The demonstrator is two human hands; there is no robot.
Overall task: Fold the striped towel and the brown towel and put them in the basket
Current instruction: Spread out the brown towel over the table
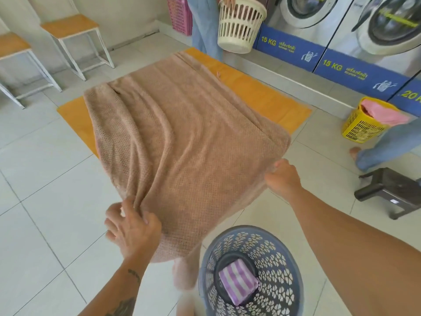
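At your far left stand two wood-topped stools (68,27) on the tiled floor (45,201); your left grip (132,229) is curled round a bunch of the brown towel (182,133) at its near left corner; the towel lies spread and wrinkled over the orange table (262,92), its near edge raised and hanging toward you; just below, the grey basket (282,265) holds the folded striped towel (238,285) on its bottom; your right grip (282,176) pinches the brown towel's near right corner; further right sit a yellow basket (362,128) with pink cloth in it and a dark stool (391,190).
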